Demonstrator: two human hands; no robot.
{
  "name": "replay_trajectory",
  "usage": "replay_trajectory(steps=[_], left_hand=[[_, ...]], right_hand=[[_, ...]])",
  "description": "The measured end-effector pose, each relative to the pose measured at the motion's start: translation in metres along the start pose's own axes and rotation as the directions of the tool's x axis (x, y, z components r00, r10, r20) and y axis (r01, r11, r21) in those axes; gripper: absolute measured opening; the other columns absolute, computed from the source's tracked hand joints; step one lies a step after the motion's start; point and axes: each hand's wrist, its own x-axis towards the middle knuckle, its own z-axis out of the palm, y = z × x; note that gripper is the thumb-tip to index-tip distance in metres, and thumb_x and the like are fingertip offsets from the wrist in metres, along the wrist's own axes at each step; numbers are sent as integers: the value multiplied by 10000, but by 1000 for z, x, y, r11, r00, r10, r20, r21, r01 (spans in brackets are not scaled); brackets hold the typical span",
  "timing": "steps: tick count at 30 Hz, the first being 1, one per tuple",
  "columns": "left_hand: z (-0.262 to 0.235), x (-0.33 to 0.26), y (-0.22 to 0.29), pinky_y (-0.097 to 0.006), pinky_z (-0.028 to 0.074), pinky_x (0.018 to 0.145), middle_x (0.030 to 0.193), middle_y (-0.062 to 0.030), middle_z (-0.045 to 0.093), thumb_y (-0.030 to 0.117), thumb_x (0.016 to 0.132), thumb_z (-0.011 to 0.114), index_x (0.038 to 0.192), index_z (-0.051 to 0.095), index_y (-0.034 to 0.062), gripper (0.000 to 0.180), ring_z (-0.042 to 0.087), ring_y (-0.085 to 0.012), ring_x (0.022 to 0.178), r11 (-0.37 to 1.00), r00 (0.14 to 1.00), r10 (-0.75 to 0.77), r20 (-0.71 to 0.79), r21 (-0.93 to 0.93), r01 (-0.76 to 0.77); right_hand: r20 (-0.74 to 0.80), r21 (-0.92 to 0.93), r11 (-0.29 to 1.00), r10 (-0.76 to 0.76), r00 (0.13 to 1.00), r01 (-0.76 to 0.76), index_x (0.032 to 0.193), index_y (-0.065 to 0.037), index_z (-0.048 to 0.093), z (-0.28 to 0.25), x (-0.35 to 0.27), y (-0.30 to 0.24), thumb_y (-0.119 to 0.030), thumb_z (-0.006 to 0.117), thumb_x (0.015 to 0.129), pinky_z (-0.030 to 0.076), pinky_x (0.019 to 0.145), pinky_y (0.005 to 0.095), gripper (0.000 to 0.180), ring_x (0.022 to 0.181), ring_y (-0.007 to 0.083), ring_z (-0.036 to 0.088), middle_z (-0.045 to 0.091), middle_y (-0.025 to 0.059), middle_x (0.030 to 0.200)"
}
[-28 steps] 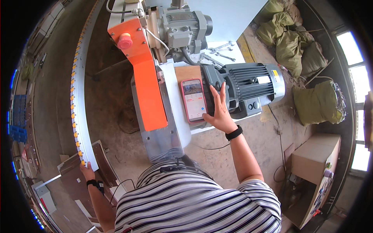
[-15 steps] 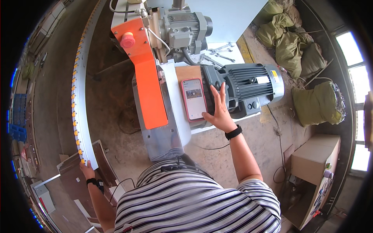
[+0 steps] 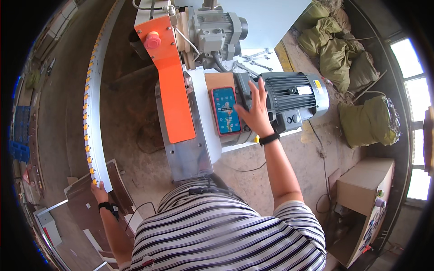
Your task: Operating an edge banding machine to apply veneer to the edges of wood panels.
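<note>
A smartphone (image 3: 224, 122) in a red-pink case lies face up on the machine, beside a grey electric motor (image 3: 289, 92). Its screen is lit, with rows of small icons on blue. Over the phone's right edge hovers my right hand (image 3: 257, 113), fingers spread and the thumb at the screen; whether the thumb touches is unclear. Far to the left, my left hand (image 3: 100, 193) holds the near end of a long pale rail (image 3: 97, 135) lined with yellow-orange rollers. Some of its fingers are hidden by the rail.
An orange bracket (image 3: 174, 99) with a red push button (image 3: 153, 41) rises left of the phone. Several wrenches (image 3: 255, 58) lie on the white surface behind. Green sacks (image 3: 334, 58) stand at the far right, above a cardboard box (image 3: 364, 185). Brown panels (image 3: 95, 212) lie under my left arm.
The phone's screen has gone from a mostly white page to blue with icons. My right hand has lifted slightly, its thumb moving up from the screen's lower edge. My left hand stays on the rail.
</note>
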Motion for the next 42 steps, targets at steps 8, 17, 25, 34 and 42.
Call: replay_trajectory(steps=[8, 17, 25, 34, 42], left_hand=[[2, -1, 5, -428, 344, 872, 1101, -256, 422, 169, 837, 539, 1174, 339, -49, 448, 421, -406, 1017, 1000, 999, 15, -43, -16, -16], [3, -8, 5, -443, 344, 846, 1089, -257, 405, 169, 844, 526, 1186, 327, -26, 442, 418, -415, 991, 995, 997, 23, -80, -96, -31], [-1, -11, 7, -445, 343, 845, 1085, -257, 400, 175, 849, 516, 1190, 324, -18, 436, 407, -420, 1000, 993, 998, -12, -55, -122, 5], [1, -12, 10, -439, 352, 840, 1076, -251, 411, 163, 843, 524, 1181, 339, -24, 429, 414, -418, 990, 989, 997, 0, -79, -150, -12], [0, -11, 10, -441, 361, 828, 1062, -247, 421, 145, 830, 541, 1153, 357, -33, 412, 424, -416, 981, 989, 989, 59, -132, -126, -76]], right_hand=[[14, -494, 865, 105, 994, -84, 1225, -64, 405, 28, 53, 6, -412, 635, 705, 168, 996, 557, 667, 1282, 358, 177, 239, 220, 1350], [224, -165, 983, 118, 968, -81, 1230, -39, 374, -14, 2, -5, -287, 741, 609, 190, 1008, 520, 763, 1266, 435, 145, 199, 294, 1334], [259, -9, 990, 141, 956, -143, 1293, -129, 292, -13, -21, -20, -148, 735, 613, 265, 1003, 412, 812, 1274, 422, 144, 91, 276, 1372], [102, 67, 980, 178, 979, -185, 1277, -112, 316, 4, -25, -9, -78, 672, 653, 287, 991, 402, 720, 1273, 391, 177, 152, 281, 1353], [146, 144, 963, 206, 968, -227, 1291, -137, 309, -3, -41, -28, -54, 654, 639, 225, 1024, 361, 742, 1295, 364, 147, 97, 258, 1388]])
